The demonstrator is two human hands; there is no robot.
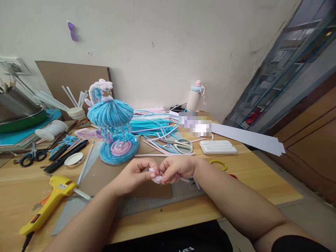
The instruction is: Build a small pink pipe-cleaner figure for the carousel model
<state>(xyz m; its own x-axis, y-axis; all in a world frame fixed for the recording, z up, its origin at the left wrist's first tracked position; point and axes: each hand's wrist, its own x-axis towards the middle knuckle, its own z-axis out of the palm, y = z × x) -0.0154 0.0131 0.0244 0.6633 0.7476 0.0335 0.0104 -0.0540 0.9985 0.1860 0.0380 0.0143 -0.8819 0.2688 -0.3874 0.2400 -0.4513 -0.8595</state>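
Observation:
A small bundle of pale pink pipe cleaner (157, 179) is pinched between both hands above a brown cardboard sheet (160, 191). My left hand (138, 175) is closed on its left side with thumb and fingertips. On the other side my right hand (176, 169) grips it, fingers curled; a pale strand pokes out beneath. Behind the hands stands a blue pipe-cleaner jellyfish (110, 113) with a swirled blue and pink base (119, 150). Blue and pink pipe cleaners (149, 126) lie in a pile beyond.
At left lie a yellow glue gun (56, 192), black scissors (34, 155), a black cutter (65, 157) and a tape roll (74, 159). Green-handled scissors (183, 146), a white power bank (217, 147) and a bottle (194, 98) are to the right, with a yellow ring (222, 165).

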